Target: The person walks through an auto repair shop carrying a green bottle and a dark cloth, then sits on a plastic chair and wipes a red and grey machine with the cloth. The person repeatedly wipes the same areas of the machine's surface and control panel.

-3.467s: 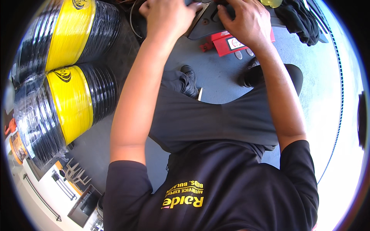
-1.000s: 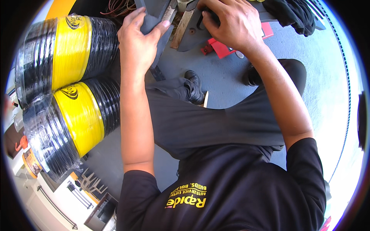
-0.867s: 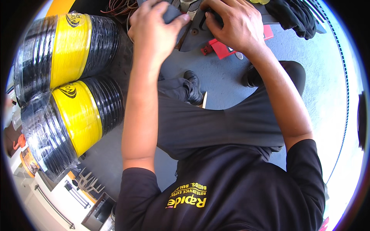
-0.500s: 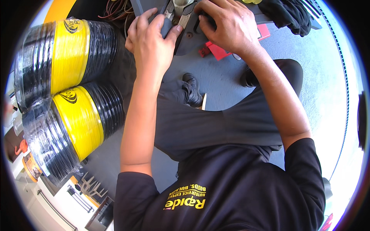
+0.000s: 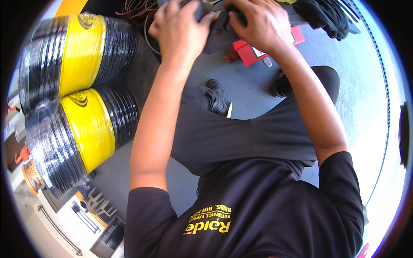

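Note:
At the top edge, my left hand [image 5: 183,38] is slightly blurred, with fingers and thumb curled round a dark grey block [image 5: 198,12]. To its right, my right hand [image 5: 262,28] closes over a black, curved piece [image 5: 224,19] whose kind I cannot make out. Between the hands, a light metal part [image 5: 211,5] shows only in a small bit, cut off by the frame's top. Both hands are above a dark grey work surface [image 5: 215,41].
Two plastic-wrapped black and yellow stacks of rings [image 5: 81,56] stand at the left. A red box [image 5: 247,53] lies beyond my knees, below the work surface. Dark cloth [image 5: 325,17] hangs at the upper right. Thin wires [image 5: 135,6] lie at the top left.
My left hand has moved up and a little right with the grey block. The view has shifted, so less of the metal part shows. My right hand keeps its grip.

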`<state>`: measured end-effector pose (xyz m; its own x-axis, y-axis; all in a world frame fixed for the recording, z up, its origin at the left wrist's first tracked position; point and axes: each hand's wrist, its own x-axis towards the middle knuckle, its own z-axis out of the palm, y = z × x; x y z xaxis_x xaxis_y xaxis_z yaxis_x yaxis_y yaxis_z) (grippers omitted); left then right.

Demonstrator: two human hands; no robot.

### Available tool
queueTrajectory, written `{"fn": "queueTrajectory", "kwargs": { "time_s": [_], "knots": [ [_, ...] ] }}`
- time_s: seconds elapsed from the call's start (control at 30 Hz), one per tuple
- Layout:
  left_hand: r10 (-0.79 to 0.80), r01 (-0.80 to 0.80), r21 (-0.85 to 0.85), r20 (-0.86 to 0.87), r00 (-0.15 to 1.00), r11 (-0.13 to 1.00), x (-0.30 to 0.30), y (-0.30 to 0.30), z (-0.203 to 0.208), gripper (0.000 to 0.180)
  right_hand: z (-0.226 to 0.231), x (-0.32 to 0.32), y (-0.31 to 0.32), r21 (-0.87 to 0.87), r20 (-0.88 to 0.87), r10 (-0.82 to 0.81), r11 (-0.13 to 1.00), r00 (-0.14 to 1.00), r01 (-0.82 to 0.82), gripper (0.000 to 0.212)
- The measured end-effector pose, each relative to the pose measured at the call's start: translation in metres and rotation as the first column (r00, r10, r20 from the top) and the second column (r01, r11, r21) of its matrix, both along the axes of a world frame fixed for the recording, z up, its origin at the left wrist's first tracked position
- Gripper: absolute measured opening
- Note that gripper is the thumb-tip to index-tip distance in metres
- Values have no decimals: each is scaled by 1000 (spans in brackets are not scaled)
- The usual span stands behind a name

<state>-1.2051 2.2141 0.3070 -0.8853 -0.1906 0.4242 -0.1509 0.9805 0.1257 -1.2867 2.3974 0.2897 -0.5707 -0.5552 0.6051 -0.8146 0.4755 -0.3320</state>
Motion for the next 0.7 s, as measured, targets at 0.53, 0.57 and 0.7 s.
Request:
{"fn": "queueTrajectory", "kwargs": {
  "time_s": [0.53,0.57,0.7],
  "knots": [
    [6,208,887,-231,973,412,41,-75,35,41,6,1,-2,-69,278,45,997,960,-27,25],
    [-26,273,923,-277,961,272,38,-77,36,39,9,-3,-1,-152,374,80,988,924,-24,23],
    [-74,434,891,-446,892,-131,11,-68,28,32,34,2,-2,-422,697,322,907,641,3,30]
  ]
}}
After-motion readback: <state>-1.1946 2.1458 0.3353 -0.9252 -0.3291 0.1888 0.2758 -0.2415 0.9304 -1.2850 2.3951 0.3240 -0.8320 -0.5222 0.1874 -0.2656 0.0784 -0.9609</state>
